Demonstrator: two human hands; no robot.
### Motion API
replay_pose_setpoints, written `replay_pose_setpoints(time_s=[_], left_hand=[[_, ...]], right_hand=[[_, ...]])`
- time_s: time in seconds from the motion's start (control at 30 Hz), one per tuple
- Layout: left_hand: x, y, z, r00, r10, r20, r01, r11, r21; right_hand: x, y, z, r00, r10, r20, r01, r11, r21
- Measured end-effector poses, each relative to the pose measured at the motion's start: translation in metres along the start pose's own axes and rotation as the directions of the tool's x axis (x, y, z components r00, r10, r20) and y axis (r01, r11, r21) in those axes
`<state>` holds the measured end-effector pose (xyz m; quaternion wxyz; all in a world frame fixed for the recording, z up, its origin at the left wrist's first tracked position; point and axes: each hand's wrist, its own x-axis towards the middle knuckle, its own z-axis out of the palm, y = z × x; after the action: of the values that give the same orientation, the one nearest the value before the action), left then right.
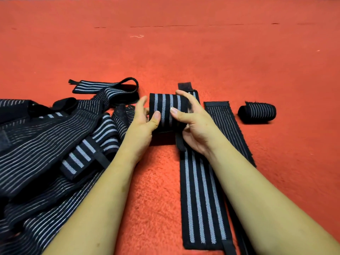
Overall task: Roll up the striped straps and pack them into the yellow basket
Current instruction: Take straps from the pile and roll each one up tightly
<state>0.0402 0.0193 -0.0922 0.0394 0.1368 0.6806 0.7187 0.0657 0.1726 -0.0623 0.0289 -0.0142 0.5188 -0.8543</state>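
A black strap with wide grey stripes is wound into a thick roll [166, 109] just above the red carpet at the centre. My left hand [145, 122] grips its left end, thumb on the front. My right hand [191, 124] grips its right end, fingers curled over the top. Under my right forearm a flat wide-striped strap [200, 199] runs toward me. A finished roll with thin stripes [257, 111] lies to the right. No yellow basket is in view.
A tangled pile of unrolled striped straps [42, 148] covers the left side of the carpet. A flat thin-striped strap [226, 126] lies between my right hand and the finished roll. Red carpet [165, 52] stretches beyond.
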Motion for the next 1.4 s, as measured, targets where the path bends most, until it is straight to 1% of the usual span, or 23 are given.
replay_pose_setpoints(time_s=[0.07, 0.23, 0.3, 0.37, 0.43, 0.5, 0.6, 0.63, 0.73, 0.8, 0.87, 0.93, 1.0, 1.1, 1.17, 1.23, 1.27, 1.4], left_hand=[[-0.005, 0.000, 0.002, 1.000, -0.010, 0.028, 0.010, 1.000, 0.002], [-0.015, 0.019, 0.021, 0.999, 0.037, -0.030, -0.032, 0.990, 0.134], [-0.014, 0.029, 0.038, 0.999, 0.037, -0.040, -0.030, 0.986, 0.166], [-0.014, 0.036, 0.063, 0.999, 0.005, -0.043, 0.003, 0.982, 0.190], [-0.018, 0.041, 0.092, 0.998, -0.067, -0.021, 0.069, 0.986, 0.153], [-0.020, 0.042, 0.120, 0.991, -0.124, 0.051, 0.117, 0.986, 0.118], [-0.024, 0.043, 0.161, 0.973, -0.178, 0.148, 0.159, 0.978, 0.132], [-0.024, 0.042, 0.174, 0.970, -0.189, 0.155, 0.165, 0.974, 0.154], [-0.017, 0.031, 0.204, 0.970, -0.215, 0.113, 0.181, 0.951, 0.250], [-0.011, 0.025, 0.217, 0.966, -0.233, 0.116, 0.186, 0.930, 0.317], [-0.008, 0.022, 0.224, 0.960, -0.244, 0.141, 0.169, 0.900, 0.402], [-0.005, 0.017, 0.225, 0.958, -0.241, 0.154, 0.137, 0.858, 0.495], [-0.004, 0.014, 0.226, 0.966, -0.218, 0.142, 0.101, 0.818, 0.566], [-0.004, 0.017, 0.220, 0.974, -0.181, 0.138, 0.068, 0.810, 0.583], [-0.004, 0.024, 0.204, 0.974, -0.172, 0.148, 0.059, 0.822, 0.566], [-0.005, 0.033, 0.176, 0.975, -0.160, 0.152, 0.053, 0.838, 0.543], [-0.006, 0.038, 0.159, 0.978, -0.149, 0.143, 0.051, 0.844, 0.533], [-0.016, 0.059, 0.082, 0.996, -0.079, 0.035, 0.049, 0.847, 0.529]], right_hand=[[-0.006, -0.002, 0.002, 0.999, 0.012, -0.047, -0.011, 1.000, 0.016], [-0.026, -0.023, 0.002, 0.992, 0.002, -0.123, -0.004, 1.000, -0.019], [-0.038, -0.037, -0.004, 0.986, -0.023, -0.166, 0.019, 0.999, -0.027], [-0.052, -0.052, -0.016, 0.968, -0.067, -0.243, 0.052, 0.996, -0.067], [-0.069, -0.066, -0.034, 0.938, -0.124, -0.324, 0.085, 0.988, -0.131], [-0.084, -0.076, -0.055, 0.905, -0.163, -0.392, 0.093, 0.977, -0.193], [-0.103, -0.084, -0.090, 0.816, -0.265, -0.514, 0.075, 0.930, -0.361], [-0.107, -0.085, -0.101, 0.783, -0.291, -0.549, 0.051, 0.911, -0.410], [-0.113, -0.079, -0.131, 0.710, -0.341, -0.616, -0.032, 0.858, -0.512], [-0.112, -0.072, -0.150, 0.672, -0.394, -0.627, -0.080, 0.803, -0.591], [-0.112, -0.069, -0.159, 0.645, -0.448, -0.618, -0.142, 0.725, -0.674], [-0.112, -0.065, -0.162, 0.651, -0.481, -0.588, -0.197, 0.641, -0.742], [-0.109, -0.059, -0.164, 0.665, -0.490, -0.564, -0.236, 0.579, -0.781], [-0.104, -0.059, -0.165, 0.665, -0.500, -0.554, -0.338, 0.460, -0.821], [-0.103, -0.069, -0.162, 0.648, -0.526, -0.551, -0.363, 0.423, -0.830], [-0.101, -0.084, -0.151, 0.633, -0.571, -0.523, -0.314, 0.427, -0.848], [-0.099, -0.090, -0.142, 0.646, -0.581, -0.495, -0.271, 0.431, -0.860], [-0.082, -0.089, -0.089, 0.772, -0.506, -0.384, -0.139, 0.456, -0.879]])
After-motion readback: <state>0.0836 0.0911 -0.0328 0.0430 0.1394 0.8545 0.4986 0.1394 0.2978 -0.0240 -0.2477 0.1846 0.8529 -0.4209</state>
